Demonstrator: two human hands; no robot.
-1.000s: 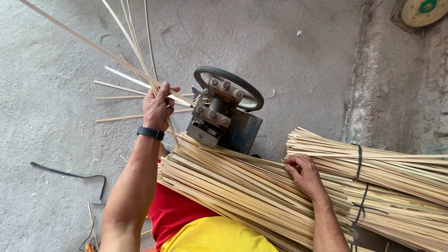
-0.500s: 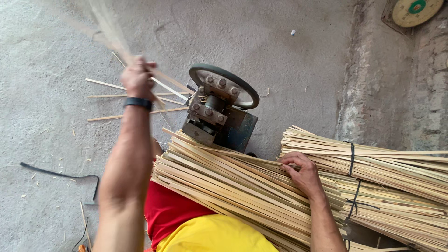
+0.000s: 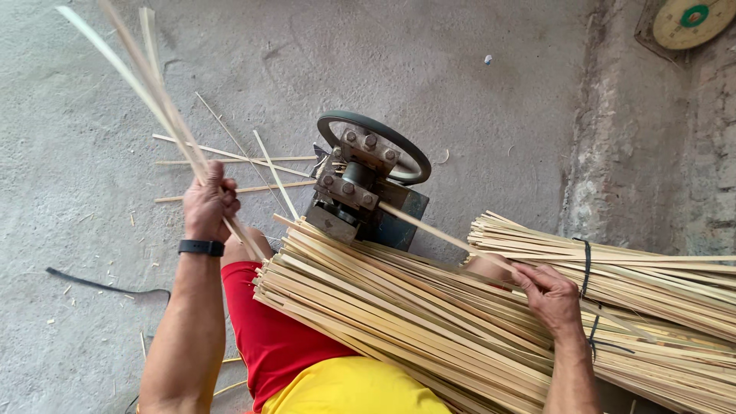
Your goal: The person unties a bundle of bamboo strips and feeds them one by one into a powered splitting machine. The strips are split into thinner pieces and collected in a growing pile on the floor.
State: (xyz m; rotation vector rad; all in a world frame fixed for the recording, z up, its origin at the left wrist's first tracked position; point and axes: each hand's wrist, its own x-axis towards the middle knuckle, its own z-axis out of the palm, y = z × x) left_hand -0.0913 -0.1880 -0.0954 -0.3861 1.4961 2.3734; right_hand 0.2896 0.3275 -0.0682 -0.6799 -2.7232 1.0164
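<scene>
A person's left hand (image 3: 207,203), a black band (image 3: 201,248) at the wrist, is closed around a few thin bamboo slivers (image 3: 146,84) that rise up and away to the upper left, their tips blurred. The right hand (image 3: 548,295) rests on a large bundle of bamboo strips (image 3: 399,322) laid across the lap, its fingers pinched on a single strip (image 3: 445,234) that runs from the hand to a small metal machine (image 3: 356,192). The machine, bolted blocks with a dark handwheel (image 3: 376,138) behind, stands on the concrete floor (image 3: 475,100) just beyond the bundle. Loose split strips (image 3: 230,161) lie fanned on the floor to the machine's left. A second bundle (image 3: 652,268), tied with a dark band, lies to the right, touching the first. The person wears red shorts (image 3: 268,337) and a yellow top (image 3: 353,387). A round dial scale (image 3: 694,21) sits at the top right corner.
</scene>
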